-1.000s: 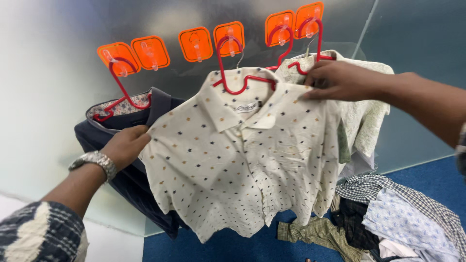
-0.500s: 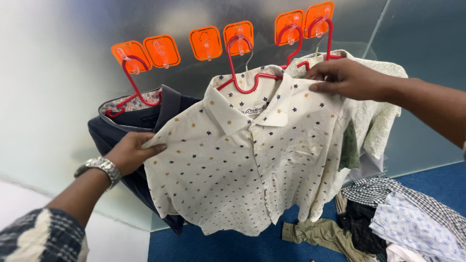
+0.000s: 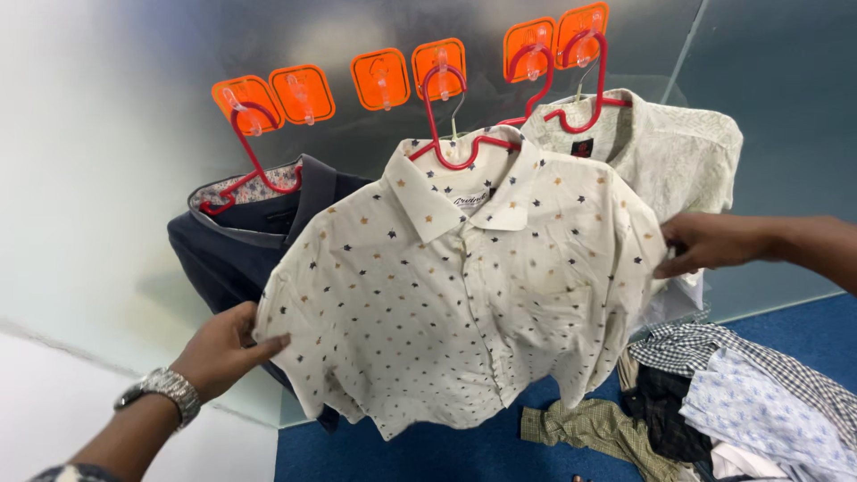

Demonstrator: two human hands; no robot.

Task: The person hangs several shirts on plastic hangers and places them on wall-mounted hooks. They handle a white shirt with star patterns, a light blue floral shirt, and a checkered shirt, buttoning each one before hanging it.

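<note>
Pinching the two sleeve hems, the left hand (image 3: 219, 353) grips the cream star-print shirt (image 3: 464, 286) at its lower left sleeve edge with thumb over the cloth, and the right hand (image 3: 705, 243) closes its fingers on the opposite sleeve edge, so the shirt is stretched flat between them. A second ago the right hand was up at the shoulder near the hanger and the shirt hung skewed; now that hand has dropped to the sleeve, the shirt faces forward, and it hangs squarely from its red hanger (image 3: 455, 134) above the grips, which suggests the hanging is done and only the straightening is in hand. A metal wristwatch (image 3: 165, 391) sits on the left wrist.

Outward from the grips, three shirts hang on the wall: the star-print one in the middle, a navy shirt (image 3: 237, 254) behind the left hand, and a pale patterned shirt (image 3: 669, 152) above the right hand. Each has one red hanger, three in all. Six orange wall hooks (image 3: 384, 78) run above in three pairs. Below the right hand lies a heap of loose clothes (image 3: 714, 402) on the blue floor (image 3: 420, 451).
</note>
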